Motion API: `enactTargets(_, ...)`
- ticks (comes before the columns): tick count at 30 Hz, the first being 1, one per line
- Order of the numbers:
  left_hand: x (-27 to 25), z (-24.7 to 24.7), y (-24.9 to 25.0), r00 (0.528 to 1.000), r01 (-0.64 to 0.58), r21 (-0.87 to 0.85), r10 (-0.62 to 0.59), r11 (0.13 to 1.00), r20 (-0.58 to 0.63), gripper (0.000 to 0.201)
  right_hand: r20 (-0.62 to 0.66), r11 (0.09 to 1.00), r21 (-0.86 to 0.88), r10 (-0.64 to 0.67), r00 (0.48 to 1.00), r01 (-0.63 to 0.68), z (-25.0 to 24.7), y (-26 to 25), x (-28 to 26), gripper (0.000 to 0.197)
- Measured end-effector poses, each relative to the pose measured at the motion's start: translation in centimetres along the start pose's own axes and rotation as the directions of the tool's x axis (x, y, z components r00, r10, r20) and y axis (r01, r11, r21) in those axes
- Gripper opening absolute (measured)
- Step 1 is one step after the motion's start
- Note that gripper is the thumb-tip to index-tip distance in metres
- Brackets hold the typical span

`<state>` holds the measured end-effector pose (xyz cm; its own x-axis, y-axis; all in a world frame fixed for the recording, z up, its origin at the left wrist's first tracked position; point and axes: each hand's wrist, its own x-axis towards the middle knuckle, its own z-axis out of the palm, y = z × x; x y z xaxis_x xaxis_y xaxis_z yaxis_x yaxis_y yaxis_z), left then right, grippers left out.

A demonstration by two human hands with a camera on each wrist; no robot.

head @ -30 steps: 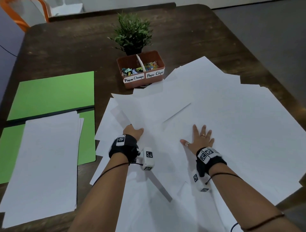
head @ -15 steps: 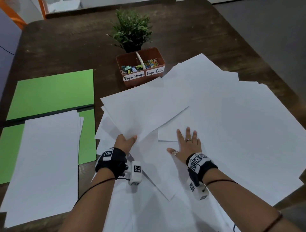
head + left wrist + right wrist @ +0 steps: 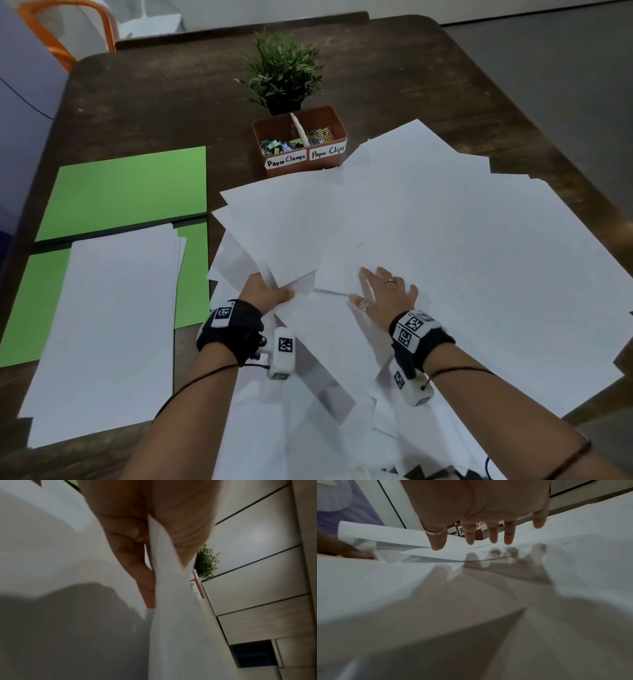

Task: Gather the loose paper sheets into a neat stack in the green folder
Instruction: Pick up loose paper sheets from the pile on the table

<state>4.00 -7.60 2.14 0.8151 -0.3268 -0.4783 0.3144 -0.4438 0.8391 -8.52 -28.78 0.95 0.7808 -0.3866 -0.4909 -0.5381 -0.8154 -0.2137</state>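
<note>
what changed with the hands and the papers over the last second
The left hand now pinches a sheet by its near corner, lifting it toward the left. The right hand has drawn back toward the person, fingers spread flat on the loose sheets. The green folder and its stack stayed put.

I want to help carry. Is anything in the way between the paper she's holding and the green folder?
Nothing visible. The left hand pinches a sheet; the green folder lies just left, only bare table between.

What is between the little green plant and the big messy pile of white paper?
In the head view, a brown plastic organizer box of paper clamps and clips sits between the small potted green plant and the scattered white paper sheets.
</note>
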Motion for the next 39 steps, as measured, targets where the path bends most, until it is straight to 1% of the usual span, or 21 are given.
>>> enactTargets(2, -0.5, -1.2, -0.4, 1.0, 0.012, -0.058, -0.012, 0.998, -0.006, 0.033, -0.003, 0.997, 0.061, -0.038, 0.999, 0.038, 0.1, -0.1, -0.1, 0.067)
enactTargets(5, -1.4, -2.9, -1.7, 0.996, 0.087, -0.051, -0.085, 0.995, 0.03, 0.04, 0.084, 0.993, 0.003, -0.117, 0.99, 0.117, 1.5, -0.7, -0.7, 0.069)
enactTargets(6, -1.6, -3.3, -2.1, 0.994, 0.104, -0.036, -0.102, 0.994, 0.047, 0.052, 0.103, 0.99, -0.033, -0.132, 0.986, 0.136, 2.2, -1.0, -0.9, 0.071)
enactTargets(7, -1.6, -3.4, -2.6, 0.992, 0.121, -0.047, -0.119, 0.991, 0.043, 0.072, 0.109, 0.987, -0.06, -0.142, 0.984, 0.149, 2.8, -1.3, -1.1, 0.072)
enactTargets(9, -0.2, -3.6, -4.3, 0.988, 0.149, -0.096, -0.153, 0.984, -0.034, 0.105, 0.101, 0.985, -0.074, -0.148, 0.984, 0.156, 3.7, -1.9, -1.3, 0.073)
enactTargets(11, 1.8, -3.9, -5.9, 0.973, 0.196, -0.182, -0.214, 0.964, -0.088, 0.111, 0.074, 0.987, -0.048, -0.149, 0.986, 0.153, 3.6, -2.3, -1.2, 0.071)
enactTargets(13, 2.1, -3.6, -5.5, 0.966, 0.208, -0.246, -0.237, 0.947, -0.098, 0.097, -0.026, 0.992, 0.002, -0.128, 0.991, 0.128, 2.8, -2.2, -0.6, 0.072)
enactTargets(15, 1.8, -3.2, -4.8, 0.971, 0.191, -0.205, -0.216, 0.96, -0.106, 0.061, -0.149, 0.992, 0.051, -0.106, 0.983, 0.114, 1.9, -1.9, 0.3, 0.082)
enactTargets(16, 1.8, -3.1, -4.9, 0.972, 0.19, -0.17, -0.21, 0.967, -0.108, 0.05, -0.157, 0.99, 0.048, -0.121, 0.98, 0.13, 1.5, -1.9, 0.8, 0.092)
enactTargets(18, 1.6, -3.3, -5.2, 0.968, 0.212, -0.116, -0.225, 0.97, -0.111, 0.041, -0.059, 0.98, -0.035, -0.196, 0.979, 0.195, 0.8, -2.4, 2.0, 0.112)
enactTargets(20, 0.8, -3.5, -5.1, 0.964, 0.243, -0.231, -0.261, 0.942, -0.054, 0.029, 0.071, 0.952, -0.148, -0.26, 0.963, 0.268, 0.7, -2.9, 3.0, 0.117)
enactTargets(21, -0.4, -3.3, -4.7, 0.958, 0.266, -0.358, -0.286, 0.895, -0.003, 0.025, 0.121, 0.939, -0.18, -0.274, 0.954, 0.293, 0.7, -2.9, 3.4, 0.115)
enactTargets(23, -2.8, -2.7, -4.5, 0.943, 0.316, -0.603, -0.311, 0.732, 0.116, 0.03, 0.166, 0.925, -0.213, -0.282, 0.945, 0.314, 1.0, -2.6, 3.9, 0.112)
enactTargets(25, -4.4, -2.5, -5.2, 0.942, 0.323, -0.709, -0.283, 0.627, 0.179, 0.037, 0.179, 0.913, -0.244, -0.288, 0.941, 0.326, 1.3, -2.3, 3.6, 0.108)
enactTargets(27, -4.9, -2.0, -5.6, 0.935, 0.342, -0.642, -0.317, 0.687, 0.159, 0.041, 0.192, 0.894, -0.261, -0.322, 0.927, 0.364, 1.8, -2.2, 2.7, 0.103)
enactTargets(29, -4.3, -1.4, -6.2, 0.958, 0.253, -0.515, -0.287, 0.819, 0.014, 0.042, 0.208, 0.868, -0.26, -0.377, 0.903, 0.422, 2.6, -2.3, 1.4, 0.097)
enactTargets(31, -3.5, -0.7, -6.3, 0.967, 0.173, -0.394, -0.233, 0.902, -0.108, 0.032, 0.243, 0.834, -0.263, -0.429, 0.87, 0.485, 3.4, -2.7, -0.2, 0.097)
enactTargets(33, -2.8, -0.2, -6.3, 0.963, 0.161, -0.297, -0.215, 0.941, -0.161, 0.031, 0.297, 0.796, -0.266, -0.469, 0.832, 0.544, 4.0, -3.2, -1.8, 0.094)
enactTargets(35, -2.5, -0.2, -6.3, 0.953, 0.192, -0.322, -0.255, 0.927, -0.165, 0.032, 0.309, 0.798, -0.219, -0.488, 0.816, 0.561, 4.0, -3.5, -2.7, 0.093)
enactTargets(37, -2.4, -0.4, -6.3, 0.944, 0.228, -0.426, -0.306, 0.875, -0.124, 0.038, 0.212, 0.862, -0.09, -0.473, 0.855, 0.499, 3.0, -3.4, -2.6, 0.097)
enactTargets(39, -2.6, -0.7, -6.3, 0.95, 0.222, -0.455, -0.297, 0.862, -0.1, 0.035, 0.015, 0.926, -0.002, -0.377, 0.926, 0.377, 2.0, -2.7, -1.7, 0.087)
